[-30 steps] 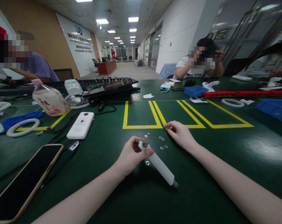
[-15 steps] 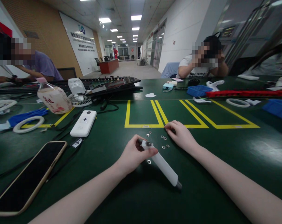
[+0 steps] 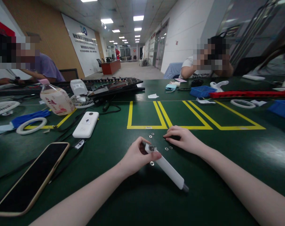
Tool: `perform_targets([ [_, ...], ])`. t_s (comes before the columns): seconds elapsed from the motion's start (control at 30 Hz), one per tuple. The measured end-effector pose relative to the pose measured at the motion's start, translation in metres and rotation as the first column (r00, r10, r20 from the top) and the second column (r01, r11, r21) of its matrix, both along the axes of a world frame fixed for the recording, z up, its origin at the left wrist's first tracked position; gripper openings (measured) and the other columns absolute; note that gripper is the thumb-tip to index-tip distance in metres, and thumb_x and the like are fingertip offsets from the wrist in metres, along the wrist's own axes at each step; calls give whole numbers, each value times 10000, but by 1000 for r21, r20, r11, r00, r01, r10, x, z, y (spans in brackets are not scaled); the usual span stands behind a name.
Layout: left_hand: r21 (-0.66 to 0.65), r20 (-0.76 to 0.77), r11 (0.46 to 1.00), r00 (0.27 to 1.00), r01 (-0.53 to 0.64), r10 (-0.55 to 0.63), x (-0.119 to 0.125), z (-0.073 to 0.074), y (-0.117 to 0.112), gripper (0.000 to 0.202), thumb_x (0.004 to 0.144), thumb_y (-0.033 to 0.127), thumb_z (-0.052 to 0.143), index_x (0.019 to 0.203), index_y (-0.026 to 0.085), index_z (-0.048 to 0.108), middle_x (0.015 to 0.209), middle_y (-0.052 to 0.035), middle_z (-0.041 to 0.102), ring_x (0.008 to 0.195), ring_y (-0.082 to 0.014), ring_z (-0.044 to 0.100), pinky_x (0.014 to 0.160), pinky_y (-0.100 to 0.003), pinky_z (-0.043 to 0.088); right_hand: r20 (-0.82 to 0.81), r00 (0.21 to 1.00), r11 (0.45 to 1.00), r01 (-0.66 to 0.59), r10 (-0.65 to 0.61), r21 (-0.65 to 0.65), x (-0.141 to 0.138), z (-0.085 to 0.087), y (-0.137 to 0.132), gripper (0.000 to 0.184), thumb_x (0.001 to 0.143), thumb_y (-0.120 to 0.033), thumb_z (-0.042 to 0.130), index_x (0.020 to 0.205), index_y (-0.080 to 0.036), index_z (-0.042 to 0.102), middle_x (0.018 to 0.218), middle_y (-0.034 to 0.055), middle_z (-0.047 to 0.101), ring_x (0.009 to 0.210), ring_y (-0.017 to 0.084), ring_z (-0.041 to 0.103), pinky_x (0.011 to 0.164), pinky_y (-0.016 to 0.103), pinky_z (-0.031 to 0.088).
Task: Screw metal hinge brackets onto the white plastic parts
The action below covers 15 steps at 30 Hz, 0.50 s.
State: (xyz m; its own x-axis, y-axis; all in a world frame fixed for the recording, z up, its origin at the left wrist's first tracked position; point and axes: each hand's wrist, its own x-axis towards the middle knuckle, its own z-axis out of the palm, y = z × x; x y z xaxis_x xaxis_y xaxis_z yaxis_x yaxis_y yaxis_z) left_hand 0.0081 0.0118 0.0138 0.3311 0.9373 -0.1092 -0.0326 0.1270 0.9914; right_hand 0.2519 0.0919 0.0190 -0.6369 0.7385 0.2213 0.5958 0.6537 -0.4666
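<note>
My left hand [image 3: 135,155] is closed round the near-left end of a white plastic tube [image 3: 169,170] that lies slanted on the green table; a small metal ring sits on that end by my thumb. Several small metal washers [image 3: 167,148] lie scattered just beyond it, and one washer [image 3: 152,163] rests beside the tube. My right hand [image 3: 183,139] lies palm down over the far washers, its fingertips pressed to the table; what is under them is hidden.
A smartphone [image 3: 31,177] lies at the near left, with a white power bank [image 3: 86,124], cables, a tape roll [image 3: 28,125] and a bottle [image 3: 56,100] beyond it. Yellow tape outlines [image 3: 147,127] mark the table. Blue trays [image 3: 200,91] and other people sit at the far side.
My right hand has slid left and lowered onto the washers. My left hand and the tube have shifted slightly toward the right.
</note>
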Motion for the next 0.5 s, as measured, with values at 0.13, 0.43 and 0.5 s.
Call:
perform_targets([
  [0.13, -3, -1, 999, 999, 35, -35, -1, 2, -1, 458, 672, 366, 826, 951, 171, 520, 854, 1, 615, 775, -166, 617, 686, -288, 487, 15, 1000, 1000, 20, -19, -12, -1, -1, 2, 200, 903, -271, 538, 895, -154, 700, 908, 79, 608, 883, 210, 553, 793, 351, 452],
  [0.43, 20, -9, 999, 999, 33, -33, -1, 0, -1, 435, 689, 348, 817, 952, 167, 523, 854, 0, 619, 770, -160, 617, 671, -274, 482, 53, 999, 1000, 5, -4, -27, -3, 6, -1, 200, 891, -317, 576, 889, -158, 697, 934, 76, 600, 886, 208, 548, 773, 336, 440],
  [0.5, 28, -3, 999, 999, 46, -46, -1, 0, -1, 439, 680, 331, 824, 957, 166, 526, 849, 3, 620, 767, -157, 617, 657, -262, 475, 62, 998, 1000, 20, -19, -8, -6, 6, -3, 181, 891, -283, 565, 839, -153, 681, 890, 71, 597, 855, 201, 546, 751, 325, 439],
])
